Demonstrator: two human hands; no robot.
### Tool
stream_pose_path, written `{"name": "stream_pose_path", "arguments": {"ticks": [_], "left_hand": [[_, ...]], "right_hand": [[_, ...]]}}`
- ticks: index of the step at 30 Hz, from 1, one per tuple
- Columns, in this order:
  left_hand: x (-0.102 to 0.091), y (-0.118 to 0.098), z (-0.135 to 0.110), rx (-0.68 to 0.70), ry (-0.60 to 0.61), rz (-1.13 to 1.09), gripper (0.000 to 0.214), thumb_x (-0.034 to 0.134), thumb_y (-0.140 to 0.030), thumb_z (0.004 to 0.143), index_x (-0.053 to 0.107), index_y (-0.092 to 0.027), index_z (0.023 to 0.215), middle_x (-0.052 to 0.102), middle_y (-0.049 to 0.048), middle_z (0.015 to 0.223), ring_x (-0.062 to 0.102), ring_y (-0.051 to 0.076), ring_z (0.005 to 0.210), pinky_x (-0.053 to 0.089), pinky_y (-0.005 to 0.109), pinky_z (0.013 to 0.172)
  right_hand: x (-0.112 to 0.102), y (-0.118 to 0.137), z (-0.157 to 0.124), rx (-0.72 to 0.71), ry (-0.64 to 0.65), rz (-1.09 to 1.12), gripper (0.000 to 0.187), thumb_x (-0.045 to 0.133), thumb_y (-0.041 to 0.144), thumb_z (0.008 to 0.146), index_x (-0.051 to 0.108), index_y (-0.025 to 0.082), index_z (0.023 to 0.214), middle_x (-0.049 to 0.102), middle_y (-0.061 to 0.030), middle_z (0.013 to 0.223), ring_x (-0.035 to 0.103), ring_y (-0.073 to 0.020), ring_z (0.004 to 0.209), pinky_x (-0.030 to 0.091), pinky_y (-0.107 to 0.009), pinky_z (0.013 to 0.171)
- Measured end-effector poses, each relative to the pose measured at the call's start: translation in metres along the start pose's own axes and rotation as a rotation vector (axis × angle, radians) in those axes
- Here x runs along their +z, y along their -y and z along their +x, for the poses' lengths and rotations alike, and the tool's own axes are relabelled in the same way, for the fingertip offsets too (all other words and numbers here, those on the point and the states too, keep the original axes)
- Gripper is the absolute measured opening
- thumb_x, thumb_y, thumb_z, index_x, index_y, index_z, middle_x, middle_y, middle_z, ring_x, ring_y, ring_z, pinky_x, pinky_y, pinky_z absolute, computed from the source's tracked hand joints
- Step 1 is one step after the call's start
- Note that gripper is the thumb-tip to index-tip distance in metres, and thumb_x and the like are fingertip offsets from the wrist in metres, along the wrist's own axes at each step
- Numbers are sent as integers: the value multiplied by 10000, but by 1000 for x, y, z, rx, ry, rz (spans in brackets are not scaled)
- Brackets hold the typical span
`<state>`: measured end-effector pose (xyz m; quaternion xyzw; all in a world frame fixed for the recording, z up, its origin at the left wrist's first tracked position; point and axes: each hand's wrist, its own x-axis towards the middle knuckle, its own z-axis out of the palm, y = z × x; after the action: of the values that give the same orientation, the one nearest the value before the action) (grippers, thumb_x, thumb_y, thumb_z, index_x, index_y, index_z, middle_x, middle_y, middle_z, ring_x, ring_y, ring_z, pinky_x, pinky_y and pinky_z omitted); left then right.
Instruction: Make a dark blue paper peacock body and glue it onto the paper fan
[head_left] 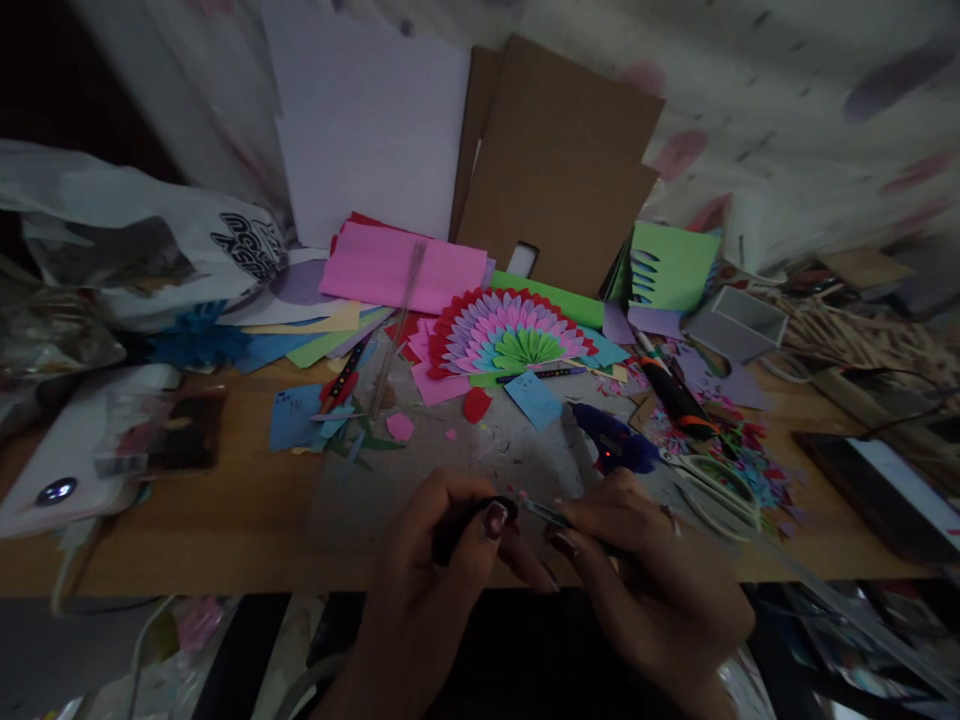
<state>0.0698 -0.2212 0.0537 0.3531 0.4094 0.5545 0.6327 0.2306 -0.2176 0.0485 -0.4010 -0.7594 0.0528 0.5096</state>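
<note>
My left hand (439,570) is closed around a small black object (452,532), its kind hard to make out in the dim light. Pinched between the thumb and fingers of my right hand (652,570) is a thin metallic tool (546,513), like a pair of tweezers. Its tip points left at the end of the black object, where a tiny pinkish bit (519,493) shows. Both hands are over the table's front edge. Beyond them lies a layered paper fan (510,335) in red, purple, pink, blue and green petals.
A blue glue gun (615,437) with a red light and scissors (712,485) lie just beyond my right hand. Paper scraps (765,470) are heaped at right, near a phone (885,490). Cardboard (555,170) leans behind. A white device (97,450) sits at left.
</note>
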Motion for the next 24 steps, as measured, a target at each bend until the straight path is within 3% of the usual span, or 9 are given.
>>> {"name": "stream_pose_path", "arguments": {"ticks": [5,10,17,24], "left_hand": [[3,-11,5,-135,-80,88,60,720,-220,691,718,-242,747,750,-46,588,696,147,507,580,246,556],[10,-14,5,-213,-128,50,46,759,-228,641,719,-213,657,628,-80,410,571,80,379,489,169,442],[16,-12,7,-179,-205,68,91,774,-247,601,694,-206,588,562,-99,361,492,43,340,412,132,396],[11,-7,7,-96,-222,238,116,780,-266,642,693,-222,580,530,-103,359,512,68,346,427,162,404]], "right_hand": [[-7,-1,5,-63,88,-73,159,630,51,912,666,183,992,734,0,717,663,-128,574,483,-302,574],[-12,1,6,-126,106,-174,139,625,53,938,652,177,995,765,-2,738,650,-119,567,461,-310,578],[-16,-1,8,-210,135,-262,90,626,81,965,644,152,1017,792,-17,740,648,-118,514,436,-325,554],[-15,-1,4,-208,138,-246,70,655,89,956,660,136,1008,791,-34,767,667,-122,556,451,-316,564]]}}
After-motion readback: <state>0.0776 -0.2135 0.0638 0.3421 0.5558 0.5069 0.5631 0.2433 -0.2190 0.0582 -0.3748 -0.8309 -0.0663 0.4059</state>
